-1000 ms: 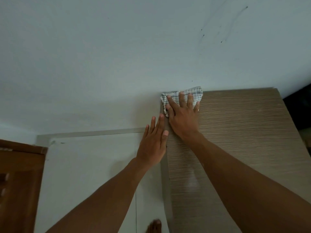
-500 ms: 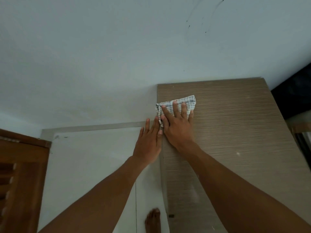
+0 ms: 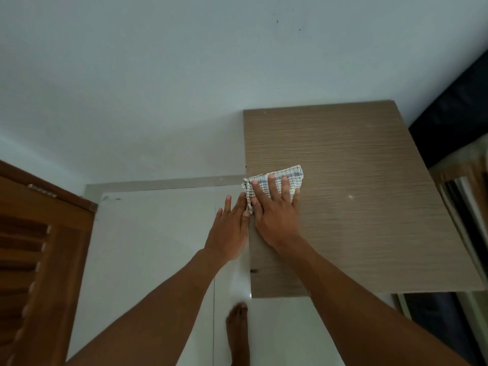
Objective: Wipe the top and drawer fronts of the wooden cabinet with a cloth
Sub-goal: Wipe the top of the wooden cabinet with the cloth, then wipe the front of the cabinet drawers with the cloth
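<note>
Checked cloth point(image 3: 274, 184) lies pinned flat under the right hand point(image 3: 276, 215), fingers spread, palm pressing it down at the left edge of the wooden cabinet point(image 3: 356, 207) top. Left hand point(image 3: 229, 231) sits open and flat just beside that edge, fingers together, gripping nothing. Below, a bare foot point(image 3: 237, 328) on white floor point(image 3: 148, 247); a brown slatted door point(image 3: 34, 260) far left.
</note>
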